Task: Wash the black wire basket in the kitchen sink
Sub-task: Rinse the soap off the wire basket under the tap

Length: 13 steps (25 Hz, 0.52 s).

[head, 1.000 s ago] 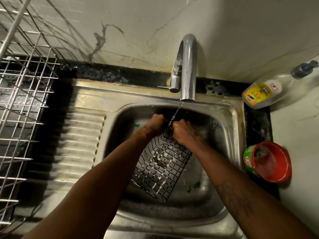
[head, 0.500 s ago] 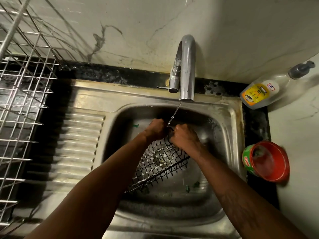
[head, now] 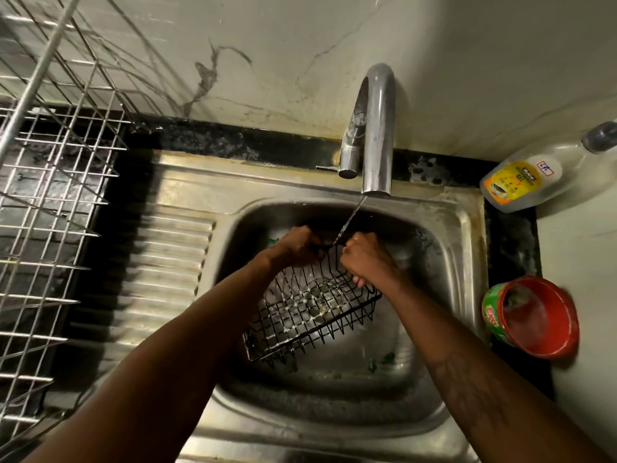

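Observation:
A black wire basket (head: pixel 310 315) hangs tilted inside the steel kitchen sink (head: pixel 444 262), its open side turned towards me. My left hand (head: pixel 293 247) grips its far rim on the left. My right hand (head: pixel 365 259) grips the same rim on the right, fingers curled round the wire. A thin stream of water runs from the chrome tap (head: pixel 375 135) and lands on the rim between my two hands. The drain shows through the mesh.
A ribbed steel drainboard (head: pixel 160 275) lies left of the basin, with a tall silver dish rack (head: pixel 50 202) beyond it. On the right counter lie a dish-gel bottle (head: pixel 524 177) and a red-lined tub (head: pixel 531 315). Green scraps lie on the sink floor.
The basket has been turned: first its flat grid bottom faced me, now its side walls and open inside show. Both hands kept their hold on the rim under the water.

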{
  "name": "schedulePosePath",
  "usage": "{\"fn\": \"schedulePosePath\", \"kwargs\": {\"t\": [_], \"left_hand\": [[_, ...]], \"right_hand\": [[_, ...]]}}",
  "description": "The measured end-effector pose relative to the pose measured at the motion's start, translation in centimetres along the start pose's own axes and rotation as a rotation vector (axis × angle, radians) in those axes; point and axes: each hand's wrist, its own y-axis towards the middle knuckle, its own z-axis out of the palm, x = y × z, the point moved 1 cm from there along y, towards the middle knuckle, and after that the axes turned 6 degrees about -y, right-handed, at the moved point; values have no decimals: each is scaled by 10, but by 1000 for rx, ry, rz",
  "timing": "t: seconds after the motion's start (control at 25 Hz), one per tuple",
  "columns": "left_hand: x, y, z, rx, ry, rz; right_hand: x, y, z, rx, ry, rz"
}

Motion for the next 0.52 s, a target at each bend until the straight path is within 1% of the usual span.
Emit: {"fn": "schedulePosePath", "kwargs": {"t": [0.08, 0.12, 0.2, 0.24, 0.28, 0.32, 0.4, 0.52], "left_hand": [[1, 0, 4, -5, -17, -8], [-1, 1, 5, -18, -21, -12], [-11, 4, 6, -55, 7, 21], [-18, 6, 6, -68, 26, 45], [-24, 7, 7, -78, 41, 61], [-28, 9, 6, -89, 44, 71], [-29, 10, 4, -100, 19, 70], [-14, 9, -1, -77, -38, -7]], "right_hand": [[-5, -2, 0, -19, -59, 9], [-4, -4, -1, -63, -96, 5], [3, -8, -2, -147, -128, -63], [5, -8, -3, -159, -119, -103], [6, -7, -4, -149, -110, -147], [6, -6, -7, -106, -113, -150], [-3, 2, -9, -103, -114, -116], [-22, 9, -9, -106, -108, -121]]}}
